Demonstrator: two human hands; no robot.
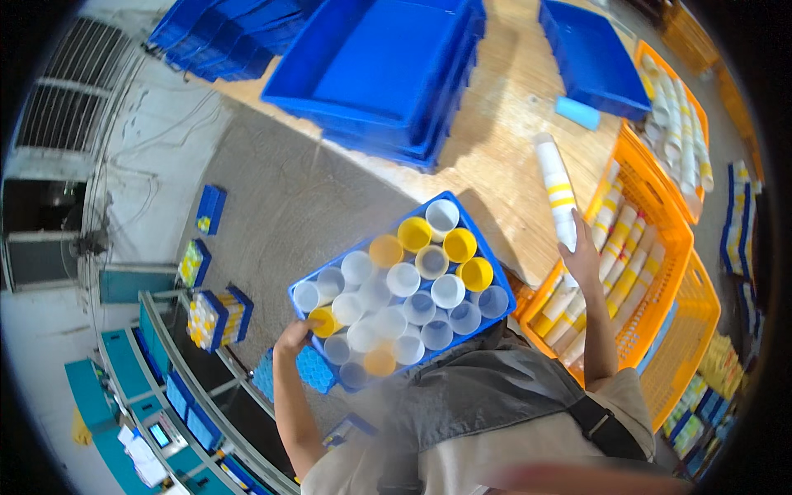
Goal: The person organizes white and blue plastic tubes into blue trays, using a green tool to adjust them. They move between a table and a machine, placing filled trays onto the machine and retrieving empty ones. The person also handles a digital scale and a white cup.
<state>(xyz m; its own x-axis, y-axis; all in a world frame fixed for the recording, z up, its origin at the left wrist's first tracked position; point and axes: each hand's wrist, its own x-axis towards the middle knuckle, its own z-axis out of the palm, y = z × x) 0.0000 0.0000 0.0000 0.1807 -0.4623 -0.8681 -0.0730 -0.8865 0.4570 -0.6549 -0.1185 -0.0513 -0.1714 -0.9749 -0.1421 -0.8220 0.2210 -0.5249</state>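
Note:
A blue tray (pixel 511 302) full of white and yellow open-topped cups (pixel 403 280) tilts in front of my body, beside the table's edge. My left hand (pixel 294 337) is closed on the tray's left rim, with the fingertips close to a yellow cup (pixel 324 322). In my right hand (pixel 582 247) is a long stack of nested cups (pixel 556 183), white with yellow bands, held by its near end above the table. Below that hand an orange crate (pixel 678 262) holds several similar stacks lying side by side. A whitish blur covers part of the tray's cups.
Large blue bins (pixel 363 58) are stacked on the wooden table (pixel 503 124). Another blue bin (pixel 596 58) and a light blue cylinder (pixel 577 113) lie farther right. A second orange crate (pixel 701 107) of stacks stands beyond. Teal machinery (pixel 124 363) is at left.

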